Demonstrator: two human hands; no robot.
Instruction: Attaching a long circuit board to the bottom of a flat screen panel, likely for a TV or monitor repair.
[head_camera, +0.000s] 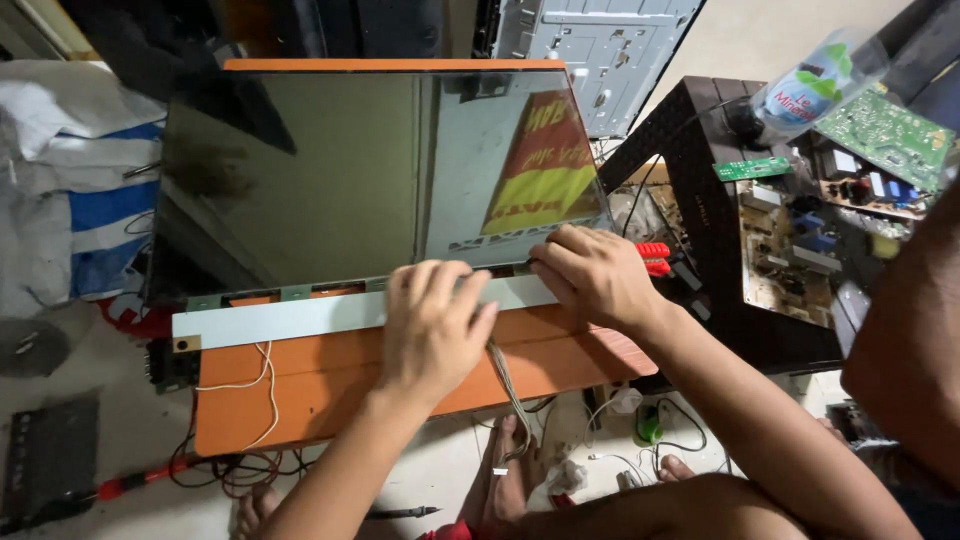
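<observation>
Cluttered floor space surrounds an orange surface (330, 375) that carries a large flat display panel (330, 180), its glossy face up and mirroring the room. Along the panel's near edge runs a long pale metal strip (280, 318), lying across the surface from its left end toward the middle.

From the head view, the left hand (432, 325) lies flat on the strip with fingers spread and slightly curled over its far edge, pressing it down. The right hand (590, 272) is bunched at the panel's near right corner, fingertips drawn together as if pinching something small at the edge; what sits between them is hidden. Just beyond its knuckles lie red tool handles (652, 258). A grey ribbon cable (508, 385) drops from under the left hand over the surface's front edge, and a white wire (268, 385) loops on the orange top.

To the right, a dark stool (700, 200) holds circuit boards (800, 240) and a plastic bottle (805, 85). A metal back panel (600, 50) leans behind.

Working this edge well seems to call for steady, even pressure from the flat hand so the strip does not shift, while the pinching hand moves gently, since the glass edge and thin cable would likely crack or tear under a jerk.
</observation>
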